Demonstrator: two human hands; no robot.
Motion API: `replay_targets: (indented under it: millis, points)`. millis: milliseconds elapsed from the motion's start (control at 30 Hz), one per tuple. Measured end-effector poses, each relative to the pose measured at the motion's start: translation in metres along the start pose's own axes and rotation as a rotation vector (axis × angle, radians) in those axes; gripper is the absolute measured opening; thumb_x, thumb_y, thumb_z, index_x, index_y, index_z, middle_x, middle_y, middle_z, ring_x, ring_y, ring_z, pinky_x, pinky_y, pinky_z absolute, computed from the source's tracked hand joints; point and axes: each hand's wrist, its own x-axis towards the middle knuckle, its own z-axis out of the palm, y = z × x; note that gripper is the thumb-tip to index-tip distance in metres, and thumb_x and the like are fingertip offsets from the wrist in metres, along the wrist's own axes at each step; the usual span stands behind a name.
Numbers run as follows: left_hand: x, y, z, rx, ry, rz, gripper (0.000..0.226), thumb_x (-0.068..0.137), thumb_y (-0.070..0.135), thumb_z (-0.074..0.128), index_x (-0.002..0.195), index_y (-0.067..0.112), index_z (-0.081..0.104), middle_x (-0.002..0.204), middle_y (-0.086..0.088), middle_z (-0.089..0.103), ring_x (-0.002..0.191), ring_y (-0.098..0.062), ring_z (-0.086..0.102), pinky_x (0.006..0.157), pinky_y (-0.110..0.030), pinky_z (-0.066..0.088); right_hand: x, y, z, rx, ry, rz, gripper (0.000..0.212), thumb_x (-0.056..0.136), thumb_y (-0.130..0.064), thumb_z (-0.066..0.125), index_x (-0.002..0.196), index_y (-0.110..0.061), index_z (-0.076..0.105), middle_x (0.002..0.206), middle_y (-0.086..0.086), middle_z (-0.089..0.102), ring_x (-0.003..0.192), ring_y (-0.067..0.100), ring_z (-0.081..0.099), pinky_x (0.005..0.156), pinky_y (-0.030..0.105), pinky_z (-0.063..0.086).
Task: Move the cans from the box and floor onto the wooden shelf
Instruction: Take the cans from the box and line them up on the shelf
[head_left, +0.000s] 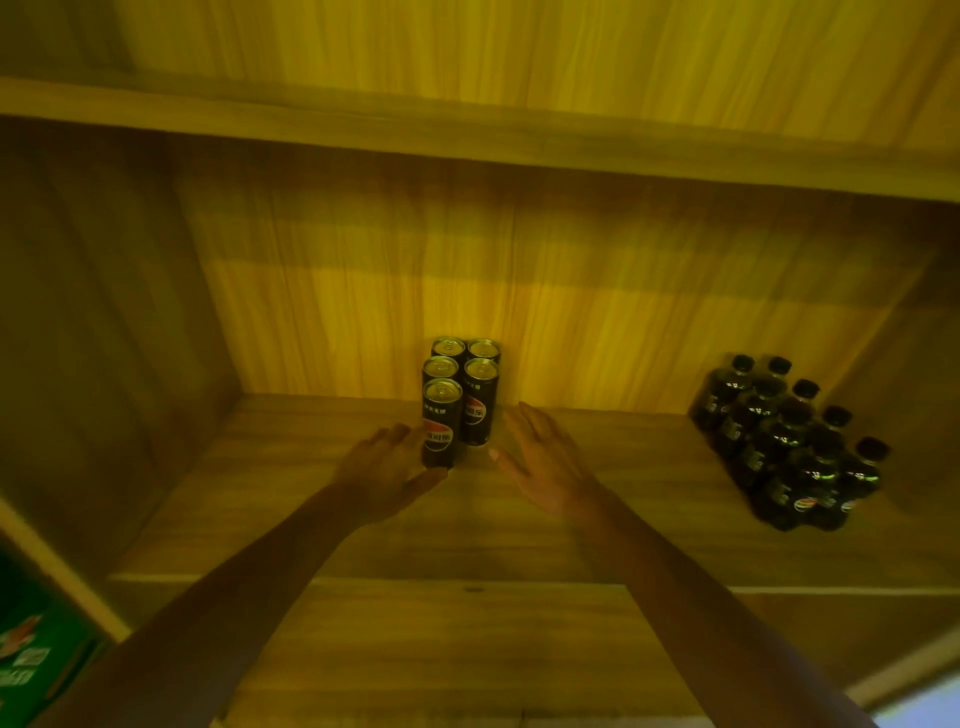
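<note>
Several tall black cans with gold tops stand in two rows at the back middle of the wooden shelf. The front left can is nearest to me. My left hand is beside that can, its thumb and fingertips touching the lower part, the fingers loosely spread. My right hand hovers open just right of the cans, fingers apart and pointing at the back wall, holding nothing.
A shrink-wrapped pack of dark bottles sits at the right of the same shelf. Another shelf board runs overhead. A green box shows at the lower left, beyond the cabinet's side wall.
</note>
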Motion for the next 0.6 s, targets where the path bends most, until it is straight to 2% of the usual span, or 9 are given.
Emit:
replay_targets:
  millis: [67, 100, 167, 267, 333, 433, 500, 600]
  points:
    - [-0.012, 0.007, 0.004, 0.078, 0.016, 0.041, 0.104, 0.072, 0.086, 0.000, 0.148, 0.022, 0.029, 0.142, -0.009, 0.047, 0.125, -0.024, 0.050, 0.099, -0.039, 0.045, -0.017, -0.001, -0.002, -0.071, -0.029, -0.029, 0.099, 0.082, -0.082, -0.001, 0.159, -0.021, 0.014, 0.168, 0.010, 0.009, 0.154, 0.031, 0.010, 0.123, 0.051, 0.017]
    - [-0.018, 0.012, 0.005, 0.102, 0.025, 0.054, 0.097, 0.077, 0.083, 0.004, 0.148, 0.021, 0.030, 0.142, -0.009, 0.047, 0.124, -0.024, 0.050, 0.099, -0.039, 0.044, -0.025, -0.002, -0.002, -0.103, -0.046, -0.039, 0.108, 0.074, -0.084, -0.011, 0.159, -0.022, 0.012, 0.168, 0.010, 0.007, 0.154, 0.032, 0.008, 0.122, 0.053, 0.016]
    - [-0.030, 0.023, 0.009, 0.123, 0.031, 0.064, 0.073, 0.092, 0.067, 0.026, 0.147, 0.019, 0.032, 0.143, -0.009, 0.047, 0.125, -0.025, 0.049, 0.099, -0.040, 0.043, -0.044, -0.005, -0.003, -0.138, -0.072, -0.052, 0.111, 0.070, -0.081, -0.016, 0.159, -0.023, 0.011, 0.168, 0.010, 0.005, 0.154, 0.032, 0.005, 0.122, 0.055, 0.014]
    - [-0.054, 0.038, 0.019, 0.098, 0.033, 0.089, 0.057, 0.099, 0.048, 0.040, 0.146, 0.018, 0.034, 0.142, -0.012, 0.047, 0.125, -0.029, 0.049, 0.098, -0.042, 0.043, -0.073, -0.008, 0.000, -0.126, -0.078, -0.068, 0.106, 0.074, -0.081, -0.013, 0.160, -0.024, 0.013, 0.168, 0.010, 0.006, 0.154, 0.032, 0.005, 0.122, 0.055, 0.013]
    - [-0.072, 0.044, 0.027, 0.082, 0.015, 0.112, 0.059, 0.098, 0.051, 0.036, 0.149, 0.020, 0.031, 0.142, -0.013, 0.047, 0.125, -0.032, 0.048, 0.098, -0.043, 0.042, -0.096, -0.009, 0.006, -0.112, -0.081, -0.055, 0.094, 0.085, -0.079, 0.000, 0.159, -0.025, 0.017, 0.168, 0.009, 0.009, 0.154, 0.033, 0.007, 0.121, 0.056, 0.016]
    - [-0.097, 0.052, 0.040, 0.135, -0.002, 0.152, 0.075, 0.092, 0.065, 0.020, 0.151, 0.020, 0.029, 0.143, -0.014, 0.047, 0.126, -0.036, 0.048, 0.099, -0.045, 0.042, -0.132, -0.009, 0.016, -0.104, -0.049, -0.030, 0.074, 0.096, -0.065, 0.028, 0.157, -0.023, 0.025, 0.167, 0.008, 0.015, 0.153, 0.035, 0.012, 0.118, 0.059, 0.020]
    - [-0.111, 0.059, 0.049, 0.129, 0.014, 0.174, 0.087, 0.086, 0.074, 0.008, 0.150, 0.021, 0.033, 0.143, -0.012, 0.048, 0.126, -0.035, 0.050, 0.098, -0.043, 0.043, -0.158, -0.012, 0.019, -0.125, -0.021, 0.003, 0.071, 0.098, -0.062, 0.030, 0.157, -0.022, 0.027, 0.166, 0.010, 0.018, 0.152, 0.035, 0.015, 0.117, 0.059, 0.022]
    - [-0.138, 0.071, 0.068, 0.092, 0.036, 0.216, 0.080, 0.088, 0.070, 0.013, 0.145, 0.021, 0.041, 0.142, -0.008, 0.052, 0.127, -0.032, 0.052, 0.100, -0.041, 0.042, -0.197, -0.021, 0.028, -0.178, -0.011, 0.034, 0.075, 0.095, -0.065, 0.021, 0.156, -0.021, 0.029, 0.162, 0.012, 0.027, 0.149, 0.037, 0.023, 0.114, 0.058, 0.028]
